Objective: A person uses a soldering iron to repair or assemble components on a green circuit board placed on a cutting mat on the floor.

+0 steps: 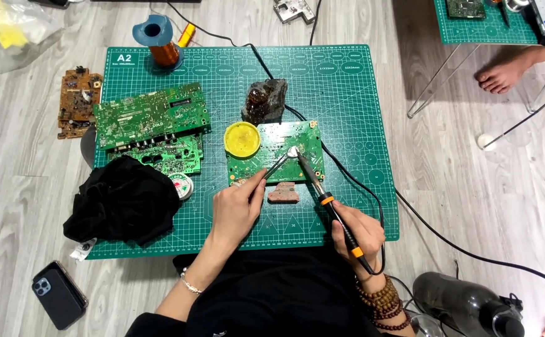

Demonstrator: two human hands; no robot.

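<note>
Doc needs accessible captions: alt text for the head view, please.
A person seated on the floor works on a green circuit board on a green cutting mat, the right hand holding a soldering iron to it and the left hand holding tweezers. Other circuit boards, a yellow round tin and a black cloth lie nearby.

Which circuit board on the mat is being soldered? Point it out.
The small green board beside the yellow tin. The soldering iron in the right hand and the tweezers in the left hand meet on it; the others lie untouched.
</note>
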